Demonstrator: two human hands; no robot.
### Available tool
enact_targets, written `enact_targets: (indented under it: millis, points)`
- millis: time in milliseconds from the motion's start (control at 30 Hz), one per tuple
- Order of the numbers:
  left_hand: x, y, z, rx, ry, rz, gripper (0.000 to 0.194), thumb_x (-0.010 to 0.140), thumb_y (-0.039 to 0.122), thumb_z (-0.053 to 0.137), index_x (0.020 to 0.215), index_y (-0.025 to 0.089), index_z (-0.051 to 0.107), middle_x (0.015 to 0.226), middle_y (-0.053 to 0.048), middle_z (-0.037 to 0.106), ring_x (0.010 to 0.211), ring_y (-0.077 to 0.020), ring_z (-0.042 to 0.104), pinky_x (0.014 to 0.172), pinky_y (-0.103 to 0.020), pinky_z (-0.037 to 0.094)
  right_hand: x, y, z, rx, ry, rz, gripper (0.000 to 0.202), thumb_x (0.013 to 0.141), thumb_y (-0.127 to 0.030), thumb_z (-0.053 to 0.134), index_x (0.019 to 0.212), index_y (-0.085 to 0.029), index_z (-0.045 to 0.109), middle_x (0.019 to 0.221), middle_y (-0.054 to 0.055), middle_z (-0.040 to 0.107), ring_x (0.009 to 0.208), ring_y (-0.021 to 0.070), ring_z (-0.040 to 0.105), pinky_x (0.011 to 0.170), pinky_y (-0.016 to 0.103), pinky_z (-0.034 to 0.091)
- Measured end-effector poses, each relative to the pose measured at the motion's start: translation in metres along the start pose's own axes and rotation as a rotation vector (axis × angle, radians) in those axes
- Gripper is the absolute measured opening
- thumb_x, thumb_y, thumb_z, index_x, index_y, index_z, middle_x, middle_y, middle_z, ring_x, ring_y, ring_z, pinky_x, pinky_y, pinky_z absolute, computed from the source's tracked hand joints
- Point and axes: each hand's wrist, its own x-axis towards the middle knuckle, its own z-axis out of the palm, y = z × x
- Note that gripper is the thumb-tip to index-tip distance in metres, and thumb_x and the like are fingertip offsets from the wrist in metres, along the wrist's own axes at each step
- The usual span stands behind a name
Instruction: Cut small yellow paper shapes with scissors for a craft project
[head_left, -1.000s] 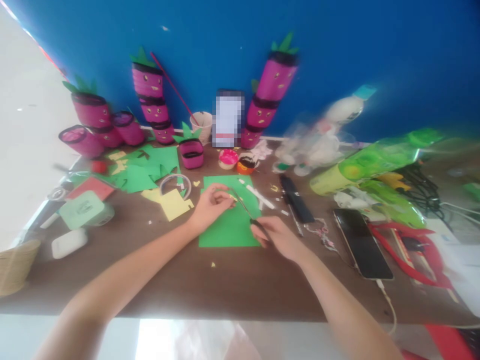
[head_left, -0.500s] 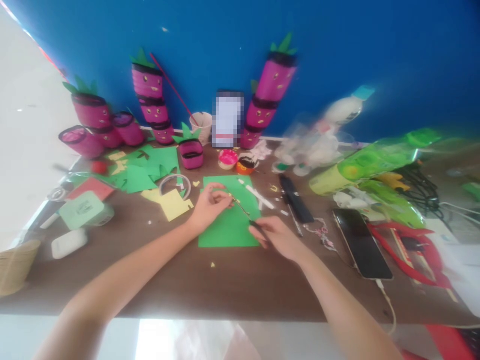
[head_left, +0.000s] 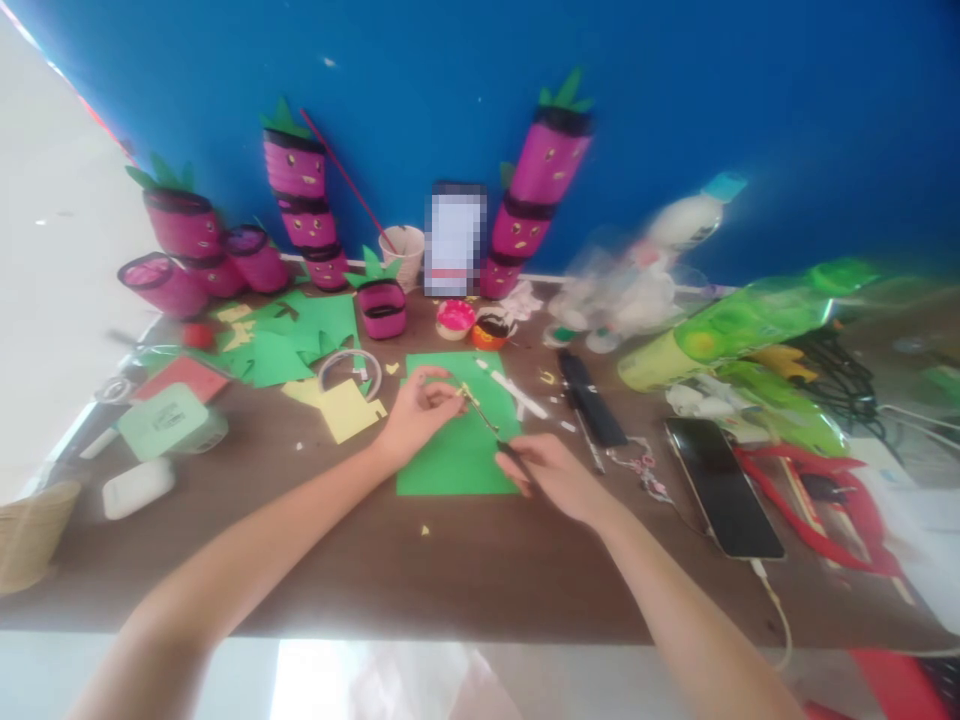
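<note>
Dark-handled scissors are in my right hand, its fingers wrapped round the handles. Their blades point up and left, towards the fingertips of my left hand. That hand is closed in a pinch on a small yellow paper piece, which touches the blade tips. Both hands are above a green sheet lying on the brown table. A white pen rests across the sheet's upper right part. One tiny yellow scrap lies in front of the sheet.
Pink pots with green paper leaves stand along the blue wall. Green scraps and yellow paper lie left. Paint cups stand behind the sheet. A dark phone, a green bottle and a black case are right.
The yellow piece at my left fingertips shows a little more beside the blades. Both hands have stayed almost where they were.
</note>
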Motion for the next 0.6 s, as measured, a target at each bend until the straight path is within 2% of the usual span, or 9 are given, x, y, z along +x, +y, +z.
enact_targets:
  millis: [267,600]
  points:
    - [0.0013,-0.0027,-0.0018,-0.014,-0.013,-0.013,0.038,0.068,0.018,0.069,0.095,0.018,0.042,0.066,0.004,0.063,0.065,-0.0109,0.063,0.068,-0.027,0.048,0.0008,0.0009,-0.0049,0.034,-0.068,-0.067,0.035,0.082,-0.040,0.051,0.056,-0.016,0.049,0.045,-0.005,0.044,0.045,0.0084,0.041,0.054,0.023,0.033]
    - [-0.0005,0.0015,0.0008,0.011,-0.051,-0.060,0.041,0.067,0.016,0.069,0.095,0.019,0.040,0.065,0.005,0.063,0.061,-0.0102,0.061,0.065,-0.026,0.047,0.0031,0.0012,-0.0073,0.136,-0.139,-0.114,0.037,0.081,-0.038,0.049,0.052,-0.018,0.038,0.045,-0.005,0.042,0.044,0.0076,0.039,0.052,0.023,0.031]
